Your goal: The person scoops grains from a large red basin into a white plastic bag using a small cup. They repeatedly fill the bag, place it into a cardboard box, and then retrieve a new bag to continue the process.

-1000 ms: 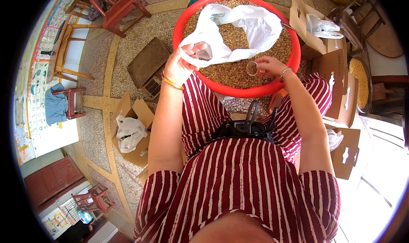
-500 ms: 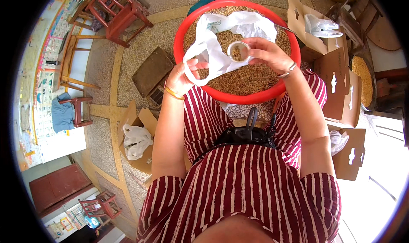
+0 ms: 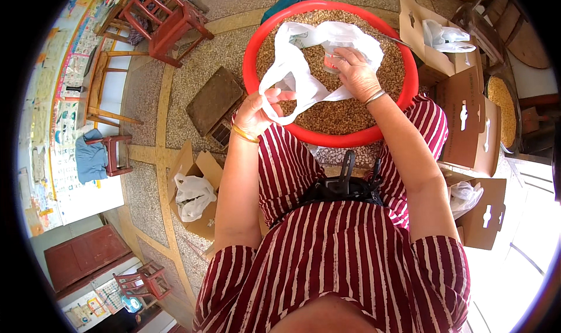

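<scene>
A red round basin (image 3: 331, 140) in front of my knees holds brown grain-like pieces (image 3: 342, 118). Over it hangs a white plastic bag (image 3: 294, 76), its mouth spread wide. My left hand (image 3: 255, 112) pinches one of the bag's handles at the basin's near left rim. In my right hand (image 3: 356, 75) is a small cup (image 3: 331, 63), pale with a reddish patch, gripped from above and turned so that its mouth no longer faces up toward me. The cup is at the bag's far right side; its contents are hidden.
A flat dark platform (image 3: 215, 100) lies left of the basin. Open cardboard boxes stand at left (image 3: 201, 225) and right (image 3: 461, 120), some with white plastic bags. A tray of yellow grain (image 3: 501, 111) is at far right, and red wooden chairs (image 3: 169, 32) stand at far left.
My right hand has turned over and tipped the cup, whose open mouth and few grains showed before. My left hand keeps its hold on the bag handle.
</scene>
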A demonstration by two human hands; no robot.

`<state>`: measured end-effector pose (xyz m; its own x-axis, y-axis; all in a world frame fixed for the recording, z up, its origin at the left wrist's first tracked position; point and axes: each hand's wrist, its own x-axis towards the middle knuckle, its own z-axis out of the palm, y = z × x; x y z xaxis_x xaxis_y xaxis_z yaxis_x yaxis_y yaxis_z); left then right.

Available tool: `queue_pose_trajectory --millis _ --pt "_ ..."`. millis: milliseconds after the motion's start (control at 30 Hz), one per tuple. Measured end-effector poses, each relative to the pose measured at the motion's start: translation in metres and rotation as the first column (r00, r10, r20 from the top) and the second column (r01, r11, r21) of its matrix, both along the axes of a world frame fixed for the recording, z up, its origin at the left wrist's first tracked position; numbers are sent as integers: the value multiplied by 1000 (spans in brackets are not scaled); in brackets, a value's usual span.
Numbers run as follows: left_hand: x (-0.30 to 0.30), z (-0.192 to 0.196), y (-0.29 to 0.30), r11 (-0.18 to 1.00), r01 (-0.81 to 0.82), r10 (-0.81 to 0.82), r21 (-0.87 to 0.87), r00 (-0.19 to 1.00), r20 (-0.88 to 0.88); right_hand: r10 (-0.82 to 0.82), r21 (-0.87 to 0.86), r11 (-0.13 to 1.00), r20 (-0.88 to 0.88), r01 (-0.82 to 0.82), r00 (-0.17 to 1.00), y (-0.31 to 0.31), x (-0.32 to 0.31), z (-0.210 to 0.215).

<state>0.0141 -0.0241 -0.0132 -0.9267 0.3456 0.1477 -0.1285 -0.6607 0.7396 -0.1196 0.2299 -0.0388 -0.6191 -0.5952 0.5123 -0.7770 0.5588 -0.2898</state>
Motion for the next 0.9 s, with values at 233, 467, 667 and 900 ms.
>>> queue_pose_trajectory --millis 233,467,667,900 --pt "-3 -3 -1 998 -2 -1 69 999 33 -49 -175 984 -79 35 996 1 -4 9" --pt "-5 -5 -3 991 -105 106 81 994 -5 597 -779 561 614 279 516 22 21 22" --pt "-2 -5 -6 987 -134 133 93 991 15 663 -660 747 747 79 -37 48 34 28" --pt "-2 -3 -5 987 -136 137 85 991 -3 -149 391 914 564 -104 812 53 18 -67"
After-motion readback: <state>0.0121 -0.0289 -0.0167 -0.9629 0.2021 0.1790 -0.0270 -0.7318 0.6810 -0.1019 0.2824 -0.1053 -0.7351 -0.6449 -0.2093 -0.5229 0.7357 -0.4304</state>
